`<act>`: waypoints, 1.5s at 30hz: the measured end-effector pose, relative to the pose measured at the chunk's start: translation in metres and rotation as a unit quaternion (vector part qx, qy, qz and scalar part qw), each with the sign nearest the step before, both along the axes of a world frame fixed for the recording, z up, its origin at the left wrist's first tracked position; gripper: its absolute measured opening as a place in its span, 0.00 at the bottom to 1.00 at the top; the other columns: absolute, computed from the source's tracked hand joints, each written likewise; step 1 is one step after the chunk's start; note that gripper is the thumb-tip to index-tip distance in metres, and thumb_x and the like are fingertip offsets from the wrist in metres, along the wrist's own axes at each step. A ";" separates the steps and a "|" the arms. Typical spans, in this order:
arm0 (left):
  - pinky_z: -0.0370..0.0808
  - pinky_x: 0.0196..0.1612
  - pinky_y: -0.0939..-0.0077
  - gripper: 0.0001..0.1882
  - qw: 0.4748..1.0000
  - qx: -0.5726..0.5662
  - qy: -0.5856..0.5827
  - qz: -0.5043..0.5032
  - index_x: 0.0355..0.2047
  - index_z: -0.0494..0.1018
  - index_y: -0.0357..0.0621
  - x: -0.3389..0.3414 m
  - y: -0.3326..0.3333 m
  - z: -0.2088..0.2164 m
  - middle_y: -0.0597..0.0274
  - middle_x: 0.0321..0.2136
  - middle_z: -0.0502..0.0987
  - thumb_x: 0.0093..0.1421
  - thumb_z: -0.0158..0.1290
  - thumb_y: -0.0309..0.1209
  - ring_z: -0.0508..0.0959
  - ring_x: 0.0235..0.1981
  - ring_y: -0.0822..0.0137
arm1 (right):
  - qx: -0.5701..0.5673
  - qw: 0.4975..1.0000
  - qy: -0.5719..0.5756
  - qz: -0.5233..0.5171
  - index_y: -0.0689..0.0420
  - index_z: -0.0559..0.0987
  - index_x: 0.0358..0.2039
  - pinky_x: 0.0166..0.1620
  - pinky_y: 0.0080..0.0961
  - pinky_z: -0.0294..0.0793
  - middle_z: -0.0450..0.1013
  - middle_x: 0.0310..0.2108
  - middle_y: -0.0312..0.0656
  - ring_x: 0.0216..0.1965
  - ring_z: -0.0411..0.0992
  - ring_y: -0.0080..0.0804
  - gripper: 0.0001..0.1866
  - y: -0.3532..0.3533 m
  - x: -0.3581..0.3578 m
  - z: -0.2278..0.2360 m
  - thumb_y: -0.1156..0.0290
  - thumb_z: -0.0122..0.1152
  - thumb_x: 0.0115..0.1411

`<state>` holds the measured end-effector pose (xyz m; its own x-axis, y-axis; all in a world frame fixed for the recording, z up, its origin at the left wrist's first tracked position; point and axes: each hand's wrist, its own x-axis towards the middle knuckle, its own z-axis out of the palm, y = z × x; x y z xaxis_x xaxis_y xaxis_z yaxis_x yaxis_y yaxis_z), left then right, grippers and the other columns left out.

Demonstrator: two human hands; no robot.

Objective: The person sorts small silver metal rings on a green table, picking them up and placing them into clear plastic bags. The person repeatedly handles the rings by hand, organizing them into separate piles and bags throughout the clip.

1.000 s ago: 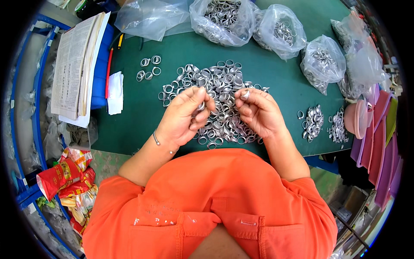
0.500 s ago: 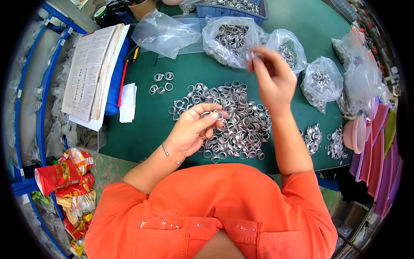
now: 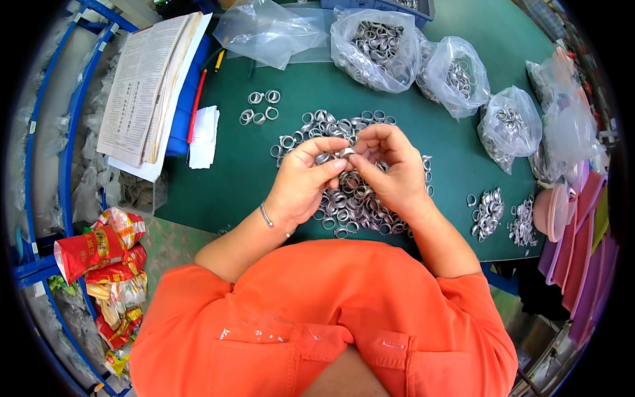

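Both my hands meet over a large pile of silver metal rings (image 3: 350, 212) on the green table. My left hand (image 3: 301, 175), a thin bracelet on its wrist, is closed with thumb and fingertips on a ring (image 3: 324, 159). From the other side my right hand (image 3: 397, 173) pinches a shiny ring (image 3: 344, 153) against the left fingertips. The fingers partly hide whether these are separate pieces. Beyond my left hand, a small group of several rings (image 3: 258, 116) lies apart from the pile.
Clear plastic bags of rings (image 3: 380, 49) stand at the back, with another bag (image 3: 509, 126) farther right. Two small heaps of metal parts (image 3: 488, 213) lie near the right edge. At left are a stack of printed sheets (image 3: 142, 92), a red pencil (image 3: 197, 106) and white paper slips (image 3: 204, 137).
My right hand has come down from beside the bags at the back to meet my left hand over the pile. The view has shifted slightly.
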<state>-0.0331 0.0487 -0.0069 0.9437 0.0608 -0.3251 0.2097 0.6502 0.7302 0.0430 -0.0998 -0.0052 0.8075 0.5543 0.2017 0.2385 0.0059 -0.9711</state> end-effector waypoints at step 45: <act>0.73 0.32 0.84 0.16 0.990 -0.132 0.002 -0.041 0.46 0.63 0.35 0.002 -0.001 -0.006 0.50 0.42 0.71 0.57 0.48 0.20 0.75 0.38 0.68 | 0.083 0.958 0.273 -0.024 0.66 0.72 0.38 0.31 0.16 0.76 0.75 0.32 0.44 0.30 0.74 0.23 0.07 -0.030 -0.006 0.006 0.82 0.52 0.58</act>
<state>-0.0310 0.0473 -0.0133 0.9410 -0.1029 -0.3224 0.2713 0.7987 0.5370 0.0368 -0.1293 0.0009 0.8419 0.5101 -0.1759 -0.3003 0.1723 -0.9382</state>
